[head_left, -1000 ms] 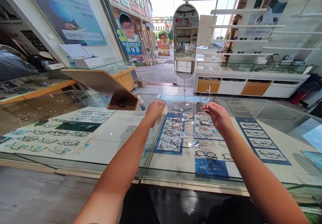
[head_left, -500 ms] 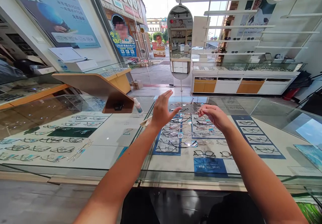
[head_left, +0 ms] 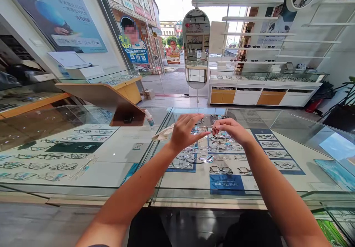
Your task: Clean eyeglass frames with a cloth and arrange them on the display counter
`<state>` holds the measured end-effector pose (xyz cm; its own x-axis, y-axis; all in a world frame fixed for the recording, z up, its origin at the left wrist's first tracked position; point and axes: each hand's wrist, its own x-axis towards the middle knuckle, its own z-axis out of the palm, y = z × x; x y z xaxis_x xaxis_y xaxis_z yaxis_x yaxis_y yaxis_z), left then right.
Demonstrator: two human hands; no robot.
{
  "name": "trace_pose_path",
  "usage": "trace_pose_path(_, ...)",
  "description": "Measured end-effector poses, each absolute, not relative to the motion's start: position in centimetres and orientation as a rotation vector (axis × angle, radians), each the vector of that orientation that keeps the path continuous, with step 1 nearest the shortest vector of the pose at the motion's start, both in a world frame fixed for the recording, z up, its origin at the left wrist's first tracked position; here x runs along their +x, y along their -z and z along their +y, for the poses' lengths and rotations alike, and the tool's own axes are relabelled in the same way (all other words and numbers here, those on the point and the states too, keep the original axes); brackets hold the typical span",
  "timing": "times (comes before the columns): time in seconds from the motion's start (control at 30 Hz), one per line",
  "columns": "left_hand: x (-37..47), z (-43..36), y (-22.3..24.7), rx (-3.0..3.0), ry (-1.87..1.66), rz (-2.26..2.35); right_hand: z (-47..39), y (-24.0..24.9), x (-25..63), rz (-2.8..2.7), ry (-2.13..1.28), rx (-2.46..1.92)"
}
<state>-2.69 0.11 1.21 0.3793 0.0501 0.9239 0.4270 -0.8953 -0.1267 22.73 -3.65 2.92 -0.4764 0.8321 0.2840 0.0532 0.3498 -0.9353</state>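
My left hand is over the glass display counter, fingers stretched out and thumb apart, with nothing visibly held. Just to its right, my right hand has thumb and fingers pinched together. Whatever is in that pinch is too small and cluttered against the frames behind to make out. Rows of eyeglasses are below both hands, and one dark-rimmed pair of glasses appears nearer than my left hand. A pale cloth lies beside my left wrist.
A small spray bottle stands left of the hands, near a slanted brown board. More eyeglasses fill the left case. An oval mirror rises beyond the counter. A blue card lies near the front edge.
My left hand has moved right and a little down, its fingers tilting toward my right hand. The right hand stays pinched, and the gap between the hands is smaller. The view has shifted slightly.
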Motion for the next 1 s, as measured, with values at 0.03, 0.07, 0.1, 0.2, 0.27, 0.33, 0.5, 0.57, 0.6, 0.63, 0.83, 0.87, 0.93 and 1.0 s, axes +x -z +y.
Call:
trace_pose_path(0.03, -2.6, 0.1, -2.0, -2.274, 1.533, -0.417, -3.8, -4.2, 22.9, -1.823, -1.169, -0.804)
trace_pose_path(0.07, -2.4, 0.3, -3.0, -2.245, 1.546, -0.422, -4.0, -5.6, 23.1, -1.844, -1.107, -0.836)
trace_pose_path(0.1, -2.3, 0.4, -4.1, -2.213, 1.561, -0.43, -4.2, -7.2, 23.4, -1.859, -1.017, -0.871)
trace_pose_path(0.2, -1.9, 1.2, -8.1, -2.079, 1.655, -0.497, -5.5, -11.8, 24.1, -1.826, -0.574, -0.93)
trace_pose_path(0.27, -1.6, 1.4, -10.7, -1.97, 1.775, -0.567, -6.7, -14.0, 24.2, -1.79, -0.247, -0.946)
trace_pose_path(0.33, -1.4, 1.3, -12.7, -1.884, 1.884, -0.617, -7.7, -15.2, 23.8, -1.757, 0.019, -0.948)
trace_pose_path(0.5, -1.4, 0.3, -13.9, -1.784, 1.923, -0.654, -8.2, -15.1, 22.2, -1.664, 0.348, -0.947)
trace_pose_path(0.57, -1.6, 0.2, -13.5, -1.762, 1.927, -0.649, -7.6, -14.7, 21.9, -1.669, 0.386, -0.943)
trace_pose_path(0.6, -1.7, 0.3, -13.3, -1.757, 1.932, -0.638, -7.3, -14.5, 21.8, -1.673, 0.393, -0.941)
trace_pose_path(0.63, -1.8, 0.5, -13.1, -1.757, 1.937, -0.626, -6.9, -14.4, 21.8, -1.675, 0.395, -0.94)
trace_pose_path(0.83, -2.0, 1.8, -12.4, -1.804, 1.98, -0.637, -5.5, -13.7, 21.0, -1.639, 0.391, -0.907)
trace_pose_path(0.87, -1.9, 1.9, -12.3, -1.81, 1.993, -0.64, -5.3, -13.6, 20.8, -1.629, 0.385, -0.901)
trace_pose_path(0.93, -1.8, 2.1, -12.2, -1.819, 2.012, -0.655, -5.0, -13.4, 20.5, -1.61, 0.367, -0.899)
trace_pose_path(1.0, -1.7, 2.1, -12.1, -1.822, 2.02, -0.686, -4.8, -13.3, 20.4, -1.594, 0.35, -0.911)
